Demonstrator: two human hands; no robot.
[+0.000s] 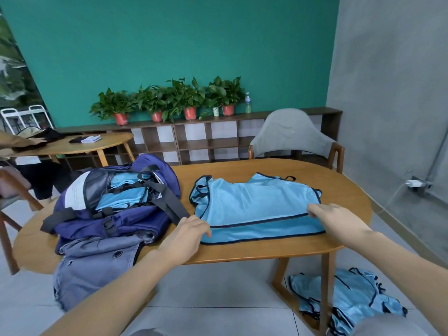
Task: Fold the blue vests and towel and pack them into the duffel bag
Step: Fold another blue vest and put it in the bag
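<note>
Both grips pinch the near folded hem of a blue vest (254,204) spread flat on the oval wooden bench (339,195): left hand (186,232) at its left corner, right hand (332,218) at its right, forearms reaching in from below. Left of the vest, the open navy duffel bag (116,202) holds folded blue vests, a grey garment (97,263) draped off the bench edge beneath it. More vests (351,297) lie heaped on the tiled floor by the bench leg; teal wall, potted plants (169,100) on a low shelf, grey chair (291,134) behind.

Both hands, left (185,235) and right (333,220), pinching near corners of blue vest (257,204) spread on table (339,190); packed duffel bag (114,202) just beside.
</note>
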